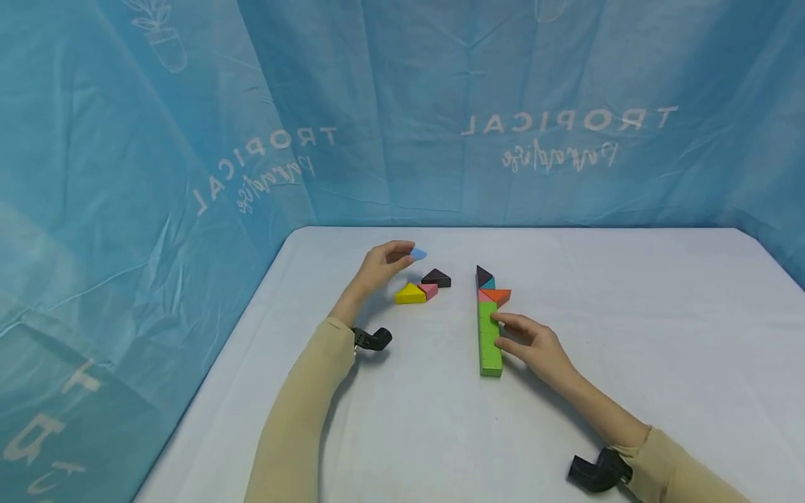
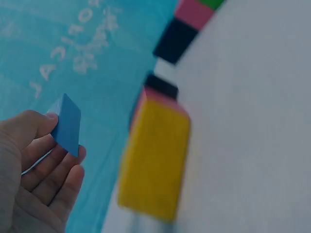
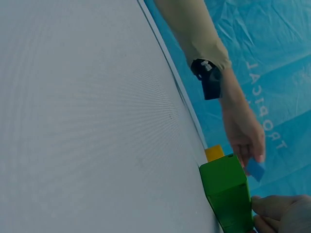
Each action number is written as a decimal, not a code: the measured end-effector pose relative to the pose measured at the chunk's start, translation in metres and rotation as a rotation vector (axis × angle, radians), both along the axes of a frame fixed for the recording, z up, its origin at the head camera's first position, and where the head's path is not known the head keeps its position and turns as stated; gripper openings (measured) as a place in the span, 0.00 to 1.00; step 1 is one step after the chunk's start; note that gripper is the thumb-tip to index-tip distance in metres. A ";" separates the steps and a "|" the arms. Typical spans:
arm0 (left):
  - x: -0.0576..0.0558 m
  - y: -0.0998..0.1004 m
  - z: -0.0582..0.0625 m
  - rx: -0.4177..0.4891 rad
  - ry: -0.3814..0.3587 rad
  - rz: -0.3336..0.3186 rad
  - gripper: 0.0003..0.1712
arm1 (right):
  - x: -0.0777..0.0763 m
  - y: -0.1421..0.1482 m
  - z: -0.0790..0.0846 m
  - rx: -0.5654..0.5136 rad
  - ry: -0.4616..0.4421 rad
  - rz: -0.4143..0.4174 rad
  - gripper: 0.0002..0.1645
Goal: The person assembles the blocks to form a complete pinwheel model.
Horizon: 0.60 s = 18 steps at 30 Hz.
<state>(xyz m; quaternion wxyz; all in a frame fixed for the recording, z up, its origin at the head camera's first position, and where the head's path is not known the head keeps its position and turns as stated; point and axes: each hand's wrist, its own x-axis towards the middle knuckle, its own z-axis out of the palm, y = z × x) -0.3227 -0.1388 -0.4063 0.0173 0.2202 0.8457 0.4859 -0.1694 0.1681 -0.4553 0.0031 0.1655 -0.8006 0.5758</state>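
Note:
My left hand point(image 1: 381, 265) is raised off the table at the far left. Its thumb and fingers pinch a small light blue triangular block point(image 2: 69, 125). Below and beside that hand lie a yellow block point(image 1: 411, 294), a pink block point(image 1: 430, 290) and a black triangular block point(image 1: 437, 278). My right hand point(image 1: 534, 346) touches the right side of the green blocks point(image 1: 490, 349) with thumb and forefinger. These form a long bar. Beyond the bar, in line with it, stand a pink, an orange triangular point(image 1: 497, 296), a teal point(image 1: 488, 283) and a black block point(image 1: 483, 274).
A white-covered table point(image 1: 629, 300) spreads under both arms. Blue printed curtains point(image 1: 402, 105) hang behind it and on the left. Each wrist wears a black camera mount, seen on the left point(image 1: 372, 339) and right point(image 1: 600, 471) arms.

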 end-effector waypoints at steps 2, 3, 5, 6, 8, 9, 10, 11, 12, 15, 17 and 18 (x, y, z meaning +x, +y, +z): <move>0.005 0.010 0.008 0.013 -0.007 -0.043 0.22 | 0.000 0.000 0.001 0.004 0.002 -0.001 0.27; 0.008 0.016 0.011 0.010 -0.008 -0.068 0.22 | 0.000 0.000 0.001 0.001 0.002 -0.001 0.27; 0.013 0.027 0.013 -0.004 -0.023 -0.117 0.21 | 0.000 0.000 0.001 -0.002 0.002 -0.003 0.27; 0.015 0.033 0.013 -0.016 -0.030 -0.139 0.21 | -0.001 0.000 0.001 -0.004 0.003 -0.003 0.27; 0.019 0.043 0.010 -0.048 -0.043 -0.179 0.19 | -0.001 0.000 0.000 -0.007 0.008 -0.001 0.27; 0.021 0.048 0.008 -0.073 -0.046 -0.197 0.19 | -0.002 -0.001 0.000 -0.009 0.010 0.001 0.27; 0.023 0.052 0.004 -0.097 -0.051 -0.213 0.18 | -0.002 -0.001 0.000 -0.008 0.013 0.000 0.27; 0.024 0.055 0.001 -0.126 -0.049 -0.227 0.18 | -0.002 -0.001 0.000 -0.008 0.014 0.000 0.27; 0.026 0.059 -0.002 -0.156 -0.049 -0.238 0.17 | -0.002 -0.001 0.000 -0.007 0.014 0.000 0.27; 0.029 0.066 -0.009 -0.259 -0.015 -0.260 0.17 | 0.000 -0.002 0.003 -0.009 0.005 -0.003 0.27; 0.031 0.069 -0.013 -0.309 0.010 -0.263 0.17 | 0.003 -0.003 0.009 -0.015 0.003 -0.001 0.26; 0.032 0.070 -0.014 -0.326 0.021 -0.260 0.17 | 0.006 -0.004 0.014 -0.020 0.002 0.000 0.26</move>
